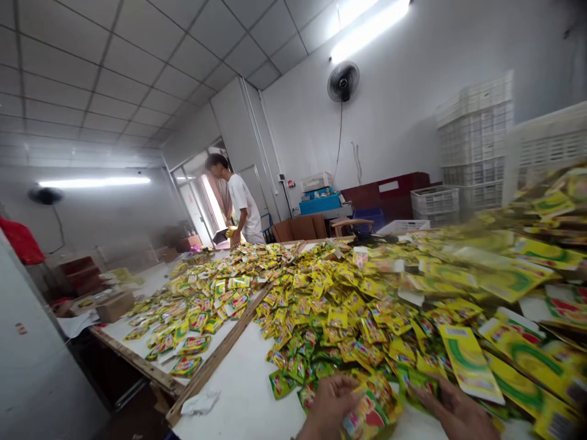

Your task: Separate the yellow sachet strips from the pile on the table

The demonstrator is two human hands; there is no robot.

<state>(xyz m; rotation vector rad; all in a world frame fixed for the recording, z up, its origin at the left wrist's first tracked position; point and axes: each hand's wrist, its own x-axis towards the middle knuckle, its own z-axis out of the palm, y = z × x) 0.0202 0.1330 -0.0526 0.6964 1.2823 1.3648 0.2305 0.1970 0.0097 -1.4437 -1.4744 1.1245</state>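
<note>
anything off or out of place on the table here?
Mostly one loose heap of yellow sachets across the white table. Oddities: a crumpled white scrap alone at the near edge, and a few sachets strayed from the heap. Both hands, left and right, gather sachets.

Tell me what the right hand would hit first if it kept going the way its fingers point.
Probably the green and yellow sachets right at the right hand's fingertips, at the near edge of the sachet heap. Depth is unclear.

Bright, even glare from ceiling tube lights (367,27), wide-angle bending at edges, motion blur at right.
</note>
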